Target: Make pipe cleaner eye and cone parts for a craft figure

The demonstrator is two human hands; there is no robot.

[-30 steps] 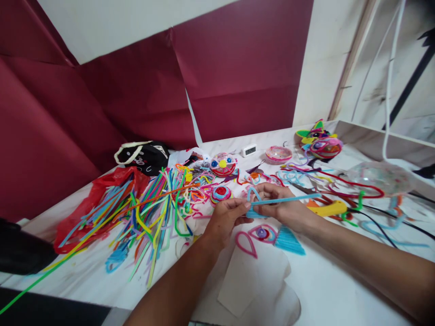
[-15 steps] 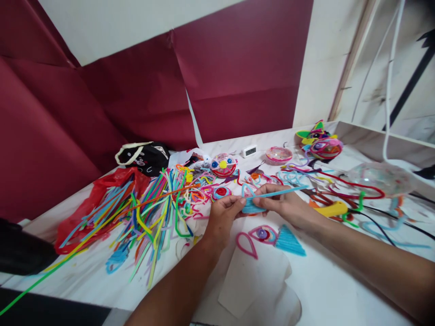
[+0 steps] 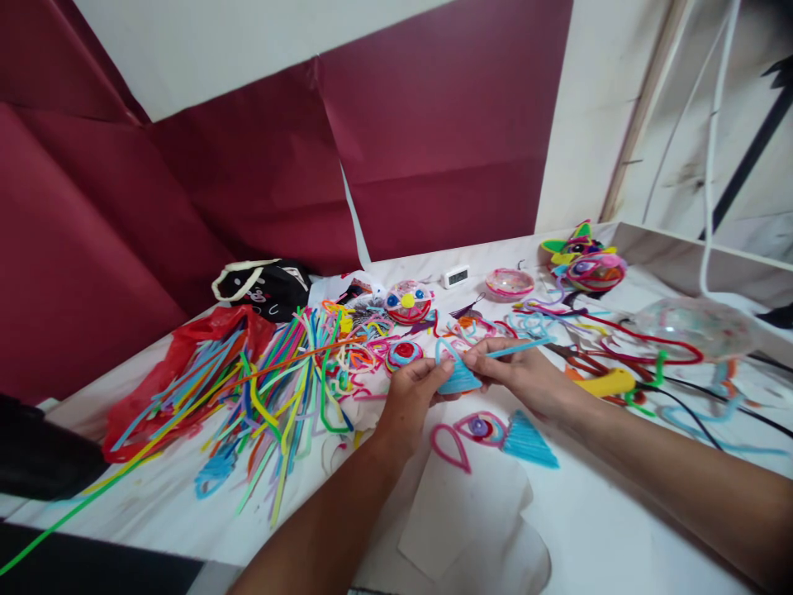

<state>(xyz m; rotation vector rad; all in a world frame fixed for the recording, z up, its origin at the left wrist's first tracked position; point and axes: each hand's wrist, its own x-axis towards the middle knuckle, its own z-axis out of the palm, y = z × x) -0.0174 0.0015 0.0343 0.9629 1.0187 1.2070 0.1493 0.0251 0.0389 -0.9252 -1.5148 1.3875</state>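
Both hands meet above the table around a blue pipe-cleaner triangle [image 3: 460,376] made of close rows. My left hand [image 3: 414,387] pinches its left side between thumb and fingers. With thumb and fingertips my right hand [image 3: 505,364] grips a blue pipe cleaner [image 3: 526,345], whose free end points right; it seems to run from the triangle's edge. Just below on the table lie a pink-outlined eye shape [image 3: 481,428] with a purple centre, a pink loop [image 3: 451,448] and another blue triangle [image 3: 531,440].
Loose pipe cleaners [image 3: 297,372] spread at left by a red plastic bag [image 3: 186,355]. Behind are a black bag [image 3: 273,289], a decorated face ball [image 3: 409,302] and a small digital clock [image 3: 456,277]. Yellow-handled pliers or scissors [image 3: 604,383] and a clear plastic dome [image 3: 694,326] lie right.
The blue triangle has turned between my fingers, now showing its rows and a looped top. The free end of the pipe cleaner has drawn slightly left behind my right hand.
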